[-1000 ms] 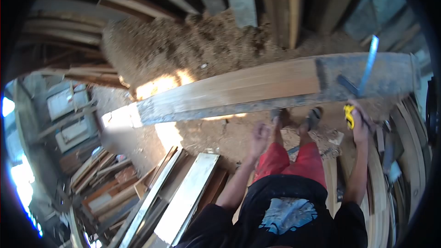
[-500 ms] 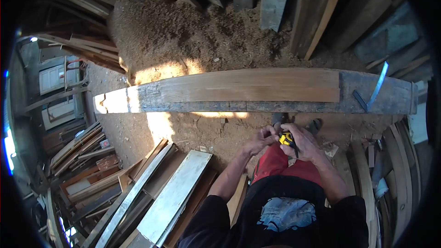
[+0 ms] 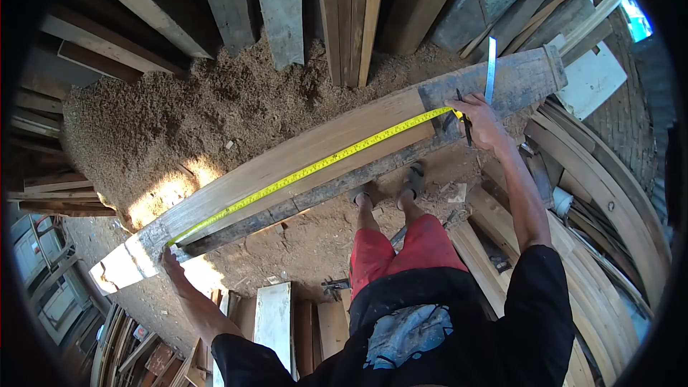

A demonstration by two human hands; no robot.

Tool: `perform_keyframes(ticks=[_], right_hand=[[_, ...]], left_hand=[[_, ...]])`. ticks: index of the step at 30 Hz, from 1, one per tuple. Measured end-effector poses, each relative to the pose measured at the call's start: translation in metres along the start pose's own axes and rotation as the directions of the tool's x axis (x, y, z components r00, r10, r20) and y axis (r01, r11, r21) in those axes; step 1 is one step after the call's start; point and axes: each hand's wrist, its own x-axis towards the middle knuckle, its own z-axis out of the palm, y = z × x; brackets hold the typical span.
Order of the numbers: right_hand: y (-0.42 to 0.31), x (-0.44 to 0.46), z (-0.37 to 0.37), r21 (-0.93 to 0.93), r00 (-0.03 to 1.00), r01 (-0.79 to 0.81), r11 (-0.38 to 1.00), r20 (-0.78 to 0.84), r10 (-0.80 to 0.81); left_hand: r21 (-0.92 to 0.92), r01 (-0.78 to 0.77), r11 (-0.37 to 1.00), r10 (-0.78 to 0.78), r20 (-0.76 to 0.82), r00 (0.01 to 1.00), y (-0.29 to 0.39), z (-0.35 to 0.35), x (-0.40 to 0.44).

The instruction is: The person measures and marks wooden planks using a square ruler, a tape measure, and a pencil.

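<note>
A yellow tape measure blade [image 3: 344, 153] is stretched lengthwise along a brown wooden board [image 3: 387, 116], which lies on a long, worn timber beam [image 3: 516, 82]. My right hand [image 3: 476, 118] is closed around the tape measure's case at the board's right end. A slim dark piece, too small to name, sticks out by those fingers. Far to the left, my left hand [image 3: 170, 264] pinches the tape's free end at the beam's near edge. Just beyond my right hand, a square-like tool with a shiny metal blade [image 3: 491, 72] rests on the beam, its dark handle partly hidden.
Sawdust and shavings [image 3: 236, 115] cover the ground beyond the beam. Upright planks [image 3: 279, 11] lean along the far side. Stacked boards [image 3: 602, 179] lie at the right, and a white-faced plank [image 3: 274, 322] is near my left arm. My feet stand close to the beam.
Both hands were together at my waist around the tape measure. They have moved apart and forward to the board, and the yellow blade is now drawn out between them. My view has turned.
</note>
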Motion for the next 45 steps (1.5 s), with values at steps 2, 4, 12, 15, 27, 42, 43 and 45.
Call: perform_keyframes(ticks=[2,4,12,15,27,42,43,45], right_hand=[[0.005,0.002,0.007,-0.002,0.997,-0.059,0.998,0.043,0.059],[0.005,0.002,0.008,-0.013,0.994,-0.091,0.996,0.064,0.092],[-0.009,-0.003,0.027,-0.022,0.994,-0.094,0.995,0.052,0.095],[-0.014,-0.001,0.032,-0.023,0.989,-0.124,0.992,0.072,0.126],[-0.017,0.018,0.026,0.015,0.995,-0.095,0.995,0.019,0.095],[-0.030,0.028,0.010,0.169,0.956,-0.007,0.986,0.289,-0.043],[-0.034,0.025,0.006,0.226,0.949,-0.004,0.974,0.308,-0.068],[-0.031,0.023,0.002,0.263,0.947,-0.056,0.963,0.318,-0.032]], left_hand=[[-0.152,-0.028,0.988,0.042,0.090,0.995,0.019,0.034,-0.039],[-0.112,-0.349,0.930,0.364,0.173,0.915,0.006,0.044,-0.031],[-0.214,-0.263,0.941,0.289,0.100,0.952,0.030,0.071,-0.063],[-0.267,-0.311,0.912,0.370,0.212,0.904,0.026,0.066,-0.061],[-0.123,-0.307,0.944,0.304,-0.043,0.952,0.012,0.082,-0.024],[0.595,-0.041,0.803,0.384,-0.463,0.799,0.044,0.145,-0.093],[0.666,0.044,0.745,0.407,-0.506,0.760,0.046,0.163,-0.116],[0.732,0.088,0.676,0.407,-0.470,0.783,0.055,0.194,-0.174]])
